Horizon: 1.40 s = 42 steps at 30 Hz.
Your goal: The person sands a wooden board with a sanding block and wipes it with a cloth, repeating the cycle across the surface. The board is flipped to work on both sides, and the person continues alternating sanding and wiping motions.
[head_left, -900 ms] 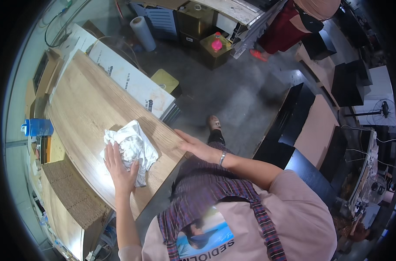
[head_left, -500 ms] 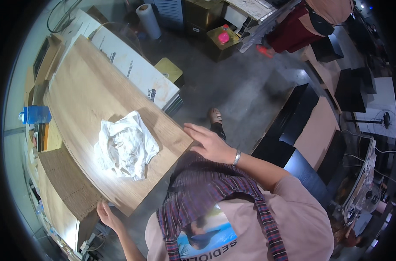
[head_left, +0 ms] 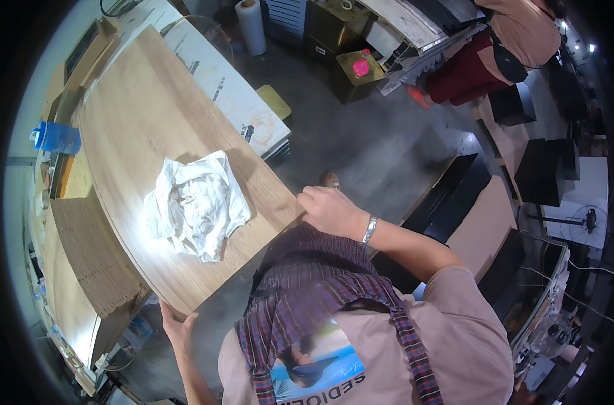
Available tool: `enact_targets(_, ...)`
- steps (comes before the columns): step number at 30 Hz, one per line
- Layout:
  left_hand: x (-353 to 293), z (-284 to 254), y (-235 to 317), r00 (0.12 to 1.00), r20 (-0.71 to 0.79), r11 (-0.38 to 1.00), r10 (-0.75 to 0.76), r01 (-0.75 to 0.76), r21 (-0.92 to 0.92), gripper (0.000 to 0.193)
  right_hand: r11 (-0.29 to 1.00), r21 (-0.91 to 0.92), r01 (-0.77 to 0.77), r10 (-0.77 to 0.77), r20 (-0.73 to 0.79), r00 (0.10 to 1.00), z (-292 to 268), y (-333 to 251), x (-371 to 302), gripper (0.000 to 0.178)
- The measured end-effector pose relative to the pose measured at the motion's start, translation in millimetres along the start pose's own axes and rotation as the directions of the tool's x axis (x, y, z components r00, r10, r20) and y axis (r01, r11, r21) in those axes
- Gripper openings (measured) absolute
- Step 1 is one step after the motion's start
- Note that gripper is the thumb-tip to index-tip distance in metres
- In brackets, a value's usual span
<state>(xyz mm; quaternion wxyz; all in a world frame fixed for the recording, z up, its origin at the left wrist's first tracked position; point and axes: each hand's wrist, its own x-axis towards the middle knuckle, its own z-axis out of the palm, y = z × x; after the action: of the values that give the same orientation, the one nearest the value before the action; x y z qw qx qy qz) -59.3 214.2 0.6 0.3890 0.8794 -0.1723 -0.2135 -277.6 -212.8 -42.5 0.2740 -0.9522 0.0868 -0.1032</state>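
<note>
A long wood-grain board (head_left: 135, 111) stretches away from me to the upper left. On its near part lies a crumpled white cloth (head_left: 202, 202). At the board's near right corner my right hand (head_left: 334, 212) has its fingers closed on the edge; a silver bracelet is on that wrist. My left hand (head_left: 179, 329) is at the near left corner, with thumb and fingers spread on either side of it. Whether the left fingertips press on the underside is hidden.
Stacked corrugated sheets (head_left: 94, 253) stand left of the board, with a blue plastic jug (head_left: 57, 138) beyond. White printed cartons (head_left: 236, 101) lie along its far right side. Black panels (head_left: 455, 192) lie at right. A person in dark red trousers (head_left: 465, 74) is at the upper right.
My right hand has closed its fingers on the board's right corner. The left hand has moved right to the near left corner. The view has shifted slightly; the cloth keeps its place.
</note>
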Motion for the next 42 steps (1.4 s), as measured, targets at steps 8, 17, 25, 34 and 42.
enact_targets(8, 1.1, 3.9, -11.5, 0.996, -0.086, 0.99, 0.005, 0.007, 0.142, 0.086, 0.999, 0.049, 0.0, 0.005, -0.097, 0.995, 15.4, 0.9, -3.7, 0.015)
enact_targets(17, 0.5, 2.9, -8.5, 0.993, -0.106, 0.973, 0.055, -0.03, 0.229, 0.078, 0.997, 0.048, 0.06, -0.053, -0.135, 0.989, 24.4, 6.8, -4.6, 0.012)
enact_targets(25, 1.4, 2.0, -2.5, 0.995, -0.085, 0.962, 0.047, -0.022, 0.273, 0.08, 0.997, 0.024, 0.073, -0.068, -0.174, 0.982, 24.7, 3.9, -7.7, 0.011)
enact_targets(34, -0.8, 7.1, -41.1, 0.992, -0.108, 0.997, 0.07, -0.074, -0.026, 0.09, 0.993, 0.086, 0.084, -0.077, -0.088, 0.993, 4.8, 9.3, 7.6, 0.024)
enact_targets(42, 1.4, 15.5, -45.4, 0.998, -0.048, 0.989, -0.051, 0.043, -0.143, 0.076, 0.997, 0.044, 0.066, -0.065, -0.03, 0.997, 5.7, 10.6, 7.9, 0.029)
